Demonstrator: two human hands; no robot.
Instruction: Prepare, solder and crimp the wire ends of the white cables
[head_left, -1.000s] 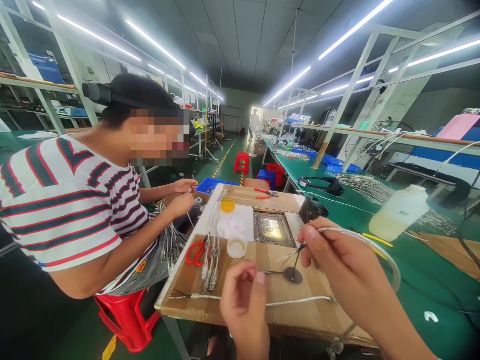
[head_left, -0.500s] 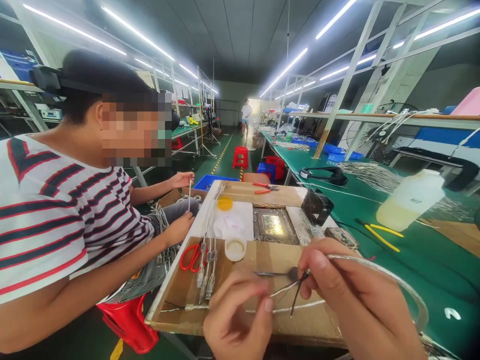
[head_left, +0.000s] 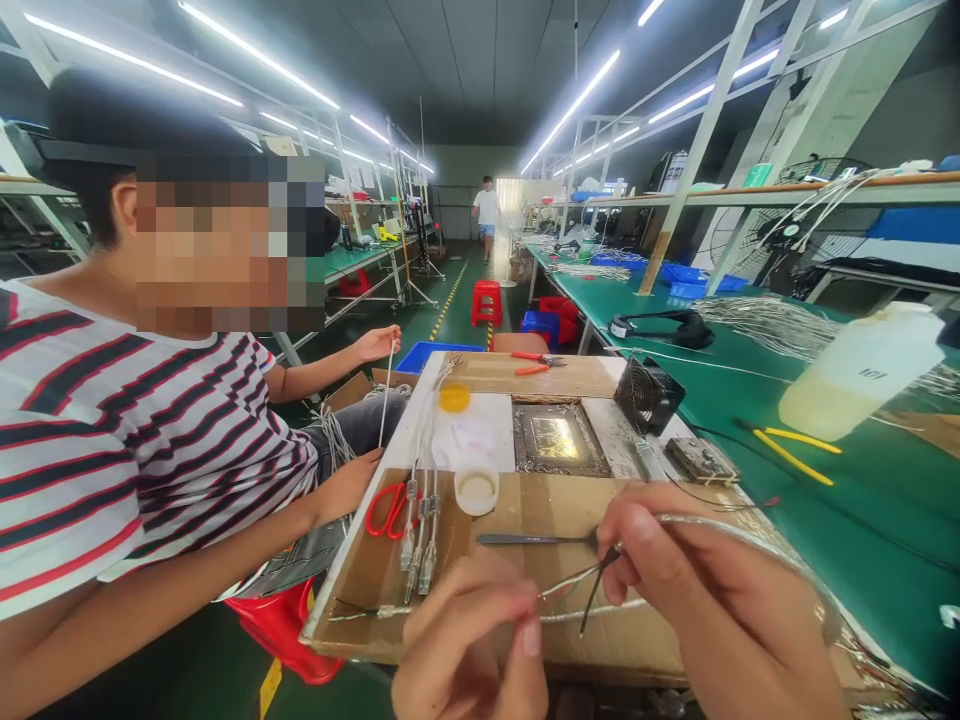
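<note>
Right hand low at the near edge of the surface, thumb and forefinger pinched shut on the end of a clear-sleeved cable – thin wire leads splaying out of the grip toward the left hand. Left hand just beside, fingers curled in narrow, fingertips close to the lead tips; contact impossible to tell. Behind the hands, flat on the cardboard: tweezers, a small white cup, red scissors toward the left edge next to a row of finished connectors. Farther back, a framed metal plate, a yellow lid, a small black fan at the right edge. Alongside the left edge, a co-worker in a striped shirt – one hand raised, holding a thin wire upright.
</note>
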